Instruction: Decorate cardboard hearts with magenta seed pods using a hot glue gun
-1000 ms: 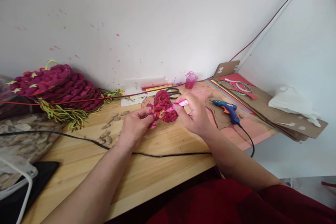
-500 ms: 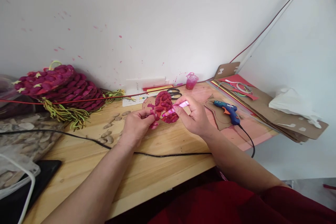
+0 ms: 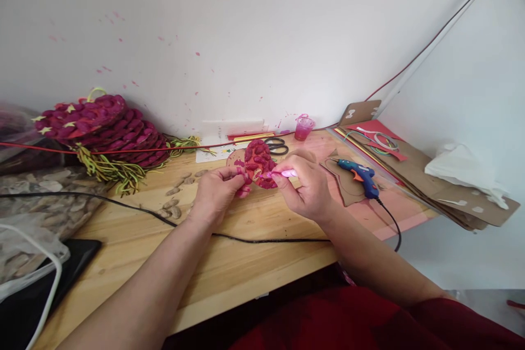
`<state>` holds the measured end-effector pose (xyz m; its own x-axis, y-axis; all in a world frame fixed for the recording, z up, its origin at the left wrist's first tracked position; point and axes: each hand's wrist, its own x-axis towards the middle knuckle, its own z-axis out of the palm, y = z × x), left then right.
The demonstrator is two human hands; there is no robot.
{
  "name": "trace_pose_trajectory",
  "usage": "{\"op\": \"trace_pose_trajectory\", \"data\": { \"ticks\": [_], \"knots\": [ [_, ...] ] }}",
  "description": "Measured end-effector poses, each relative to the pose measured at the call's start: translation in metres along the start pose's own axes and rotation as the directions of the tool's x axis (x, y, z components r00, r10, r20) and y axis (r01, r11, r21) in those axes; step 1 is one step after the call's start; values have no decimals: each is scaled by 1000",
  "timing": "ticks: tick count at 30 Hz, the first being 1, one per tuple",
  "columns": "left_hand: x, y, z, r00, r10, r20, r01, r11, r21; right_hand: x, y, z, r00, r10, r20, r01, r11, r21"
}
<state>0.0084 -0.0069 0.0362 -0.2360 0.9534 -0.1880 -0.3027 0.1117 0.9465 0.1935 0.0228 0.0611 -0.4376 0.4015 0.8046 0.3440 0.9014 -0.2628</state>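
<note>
My left hand (image 3: 217, 192) is closed around the lower left edge of a small peanut-shell craft piece (image 3: 258, 154). Magenta-painted shells cover most of it, with one pale shell showing near its lower middle. My right hand (image 3: 307, 188) pinches a short, pale pink paintbrush (image 3: 289, 173) stained with paint. Its tip is at the lower part of the craft piece, close to the pale shell; whether it touches is hard to tell. Pink stains mark my left fingertips. Behind the piece lie a paint-spotted brown disc (image 3: 234, 159) and black-handled scissors (image 3: 279, 147).
A cup of pink paint (image 3: 303, 129) stands by the wall. To the right are a blue glue gun (image 3: 361, 176), cut cardboard (image 3: 344, 188) and a white tissue (image 3: 463, 167). Finished-looking magenta pieces (image 3: 135, 134), loose peanut shells (image 3: 172, 208) and a black cord (image 3: 262, 240) occupy the left and front.
The paintbrush has turned in my right hand, its tip shifting slightly right across the craft piece. My left hand keeps its hold. The whole view has shifted a little.
</note>
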Motion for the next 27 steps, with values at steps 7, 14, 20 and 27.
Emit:
{"op": "trace_pose_trajectory", "data": {
  "ticks": [7, 14, 20, 27],
  "knots": [
    [-2, 5, 2, 999, -36, -32, 36, 999, -9, -1, -1, 2, 998, -30, 62, 29, 999, 17],
    [-1, 4, 2, 999, -22, -31, 21, 999, -38, -3, 0, 2, 996, -43, 74, 41, 999, 25],
    [0, 4, 2, 999, -2, -44, 0, 999, -49, -4, 0, 2, 994, -54, 100, 54, 999, 10],
    [-1, 2, 2, 1000, 7, -9, -7, 999, -31, -4, -1, 3, 989, -83, 120, 85, 996, -10]
  ]
}}
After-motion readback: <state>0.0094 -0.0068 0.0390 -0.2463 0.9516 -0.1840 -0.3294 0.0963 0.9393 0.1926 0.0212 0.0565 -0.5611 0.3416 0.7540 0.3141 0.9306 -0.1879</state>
